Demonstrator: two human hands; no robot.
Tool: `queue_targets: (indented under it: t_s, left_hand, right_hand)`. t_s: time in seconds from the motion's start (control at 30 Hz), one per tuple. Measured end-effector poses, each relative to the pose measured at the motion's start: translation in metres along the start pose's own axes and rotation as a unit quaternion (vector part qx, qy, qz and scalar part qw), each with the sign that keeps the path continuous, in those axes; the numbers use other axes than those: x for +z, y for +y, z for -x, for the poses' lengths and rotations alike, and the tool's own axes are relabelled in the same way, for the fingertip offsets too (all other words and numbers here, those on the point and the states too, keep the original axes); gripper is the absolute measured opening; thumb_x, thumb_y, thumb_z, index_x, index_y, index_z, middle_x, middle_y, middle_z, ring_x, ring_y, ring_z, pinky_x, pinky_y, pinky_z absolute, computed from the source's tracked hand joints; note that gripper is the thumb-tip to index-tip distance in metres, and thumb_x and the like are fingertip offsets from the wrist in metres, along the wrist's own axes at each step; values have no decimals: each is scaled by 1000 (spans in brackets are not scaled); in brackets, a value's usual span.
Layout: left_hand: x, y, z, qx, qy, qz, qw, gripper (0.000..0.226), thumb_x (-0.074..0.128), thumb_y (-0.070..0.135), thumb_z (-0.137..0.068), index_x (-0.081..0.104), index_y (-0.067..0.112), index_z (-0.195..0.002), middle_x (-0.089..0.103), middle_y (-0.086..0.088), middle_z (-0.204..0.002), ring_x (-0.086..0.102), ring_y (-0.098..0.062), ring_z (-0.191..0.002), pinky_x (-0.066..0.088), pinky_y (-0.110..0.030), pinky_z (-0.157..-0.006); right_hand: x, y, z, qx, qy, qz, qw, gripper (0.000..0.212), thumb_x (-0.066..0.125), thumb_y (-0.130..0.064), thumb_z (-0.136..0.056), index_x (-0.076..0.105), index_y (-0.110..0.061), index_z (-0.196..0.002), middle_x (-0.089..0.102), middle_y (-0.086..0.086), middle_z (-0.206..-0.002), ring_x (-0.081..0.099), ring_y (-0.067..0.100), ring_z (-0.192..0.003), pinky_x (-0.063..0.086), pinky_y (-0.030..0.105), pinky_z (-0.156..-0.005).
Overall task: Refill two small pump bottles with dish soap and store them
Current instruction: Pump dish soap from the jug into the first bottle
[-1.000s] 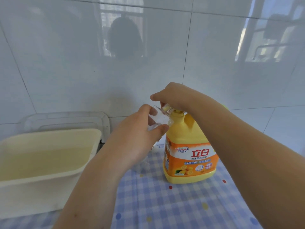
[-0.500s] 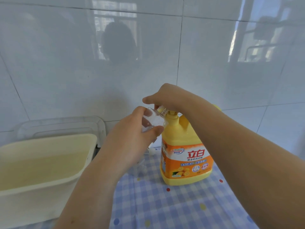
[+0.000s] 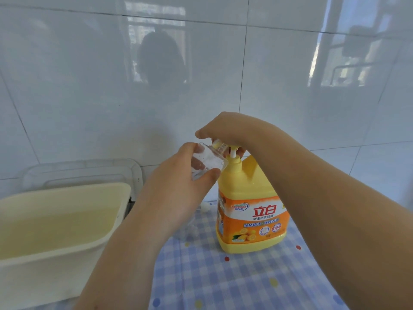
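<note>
left hand [image 3: 178,182] holds small bottle [image 3: 209,161] | right hand [image 3: 225,130] grips soap jug [image 3: 252,211] pump

On my feed I see two bare hands, the left hand [image 3: 178,184] and the right hand [image 3: 225,128], each running into a bare forearm: the left forearm [image 3: 125,253] smooth and evenly lit, the right forearm [image 3: 324,198] broader in the picture and shaded along its underside. Both are uncovered from the fingertips to the frame edge, with rounded knuckles and plain fingers whose nails I cannot make out clearly. In the glossy wall tile [image 3: 67,97] I catch a dim reflection [image 3: 161,61] of the person, a dark rounded head-and-shoulders outline, too hazy for me to tell any clothing.
</note>
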State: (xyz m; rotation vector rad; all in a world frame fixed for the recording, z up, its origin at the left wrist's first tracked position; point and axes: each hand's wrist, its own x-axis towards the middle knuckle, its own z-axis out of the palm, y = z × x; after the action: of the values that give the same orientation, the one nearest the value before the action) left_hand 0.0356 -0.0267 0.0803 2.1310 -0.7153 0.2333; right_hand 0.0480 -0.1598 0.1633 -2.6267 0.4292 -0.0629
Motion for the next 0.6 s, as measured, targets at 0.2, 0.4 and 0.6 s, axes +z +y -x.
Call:
queue_targets:
  t_s: [0.2,0.4,0.6]
  left_hand:
    - [-1,0,1,0,-17,-6,1000,43,56,55,-83,46,36,-120,64,18,-102,66,-9,-93,52,-39,-84]
    - [0,-2,0,7,-18,9,1000,44,54,59,-83,47,35,-119,64,17,-99,68,-9,-89,54,-42,-83]
    - [0,-6,-2,-11,-42,25,999,36,57,53,-84,48,34,-113,65,16,-98,69,-3,-77,59,-33,-61]
  right_hand:
    - [1,3,4,6,-12,-12,1000,46,49,-44,-97,53,-8,-125,65,16,-107,63,35,-92,54,42,-82]
    - [1,7,2,-9,-7,-27,1000,37,52,-46,-95,54,-12,-108,65,13,-99,62,30,-80,52,35,-69]
    - [9,13,2,-39,10,-39,998,46,58,-46,-92,58,-11,-123,53,2,-97,51,21,-83,39,32,-70]
